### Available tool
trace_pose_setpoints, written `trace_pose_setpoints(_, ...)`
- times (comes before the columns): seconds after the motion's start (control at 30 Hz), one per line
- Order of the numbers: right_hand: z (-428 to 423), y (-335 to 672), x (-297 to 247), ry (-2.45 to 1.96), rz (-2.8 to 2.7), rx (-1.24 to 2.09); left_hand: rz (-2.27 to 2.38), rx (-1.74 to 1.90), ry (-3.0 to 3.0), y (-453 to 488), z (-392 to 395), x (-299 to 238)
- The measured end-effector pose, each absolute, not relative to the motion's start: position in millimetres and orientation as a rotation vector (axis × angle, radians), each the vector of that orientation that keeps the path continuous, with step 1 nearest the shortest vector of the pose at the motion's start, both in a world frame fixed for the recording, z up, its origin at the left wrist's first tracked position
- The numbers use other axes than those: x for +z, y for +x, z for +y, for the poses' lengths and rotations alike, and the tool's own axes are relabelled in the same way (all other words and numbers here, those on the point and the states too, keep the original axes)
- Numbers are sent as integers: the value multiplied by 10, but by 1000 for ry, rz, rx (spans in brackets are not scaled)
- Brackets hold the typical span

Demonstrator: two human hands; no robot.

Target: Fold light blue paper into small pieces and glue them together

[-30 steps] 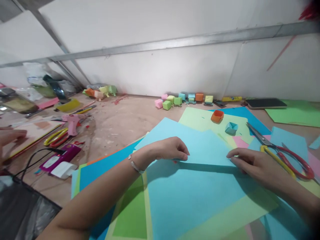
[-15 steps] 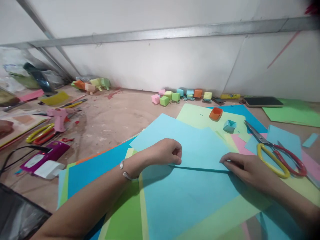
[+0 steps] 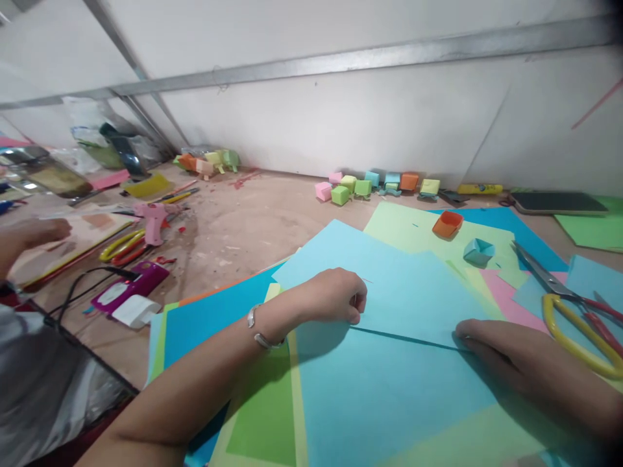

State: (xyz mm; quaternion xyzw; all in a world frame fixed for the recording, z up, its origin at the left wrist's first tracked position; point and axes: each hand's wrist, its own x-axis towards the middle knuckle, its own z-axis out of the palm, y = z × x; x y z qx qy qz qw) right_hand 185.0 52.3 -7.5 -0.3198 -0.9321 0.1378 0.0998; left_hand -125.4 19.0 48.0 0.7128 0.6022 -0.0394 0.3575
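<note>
A light blue sheet of paper point(image 3: 389, 285) lies on top of a pile of coloured sheets, its near edge casting a thin dark shadow line. My left hand point(image 3: 338, 295), a silver bangle at its wrist, is closed at the left part of that edge, fingers curled and thumb down on the paper. At the right part of the same edge, my right hand point(image 3: 506, 350) pinches the sheet, its fingertips partly hidden. Below is another light blue sheet point(image 3: 379, 395). Beside my right hand lie scissors point(image 3: 579, 311) with yellow and red handles.
Behind the sheets are an orange paper box point(image 3: 448, 224), a blue paper box point(image 3: 479, 251) and a phone point(image 3: 559, 202). Small paper cubes point(image 3: 363, 187) line the wall. At left are a pink glue gun point(image 3: 153, 220), a purple power strip point(image 3: 150, 277) and another person's hand point(image 3: 51, 229).
The view has swung left, so more of the other person's arm shows. Both my hands stay at the sheet's near edge; the right hand now lies flatter.
</note>
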Motion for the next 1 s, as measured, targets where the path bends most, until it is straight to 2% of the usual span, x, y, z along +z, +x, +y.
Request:
trace_pose_setpoints(0.37, 557, 1897, -52, -869, -2805, 387, 1482, -11, 1616, -1366, 250, 448)
trace_pose_setpoints(0.8, 566, 1848, -27, -656, -2813, 248, 1565, -127, 1907, -1291, 228, 453)
trace_pose_setpoints(1.0, 549, 1851, -89, -742, -2822, 329, 1628, -196, 1966, -1250, 201, 469)
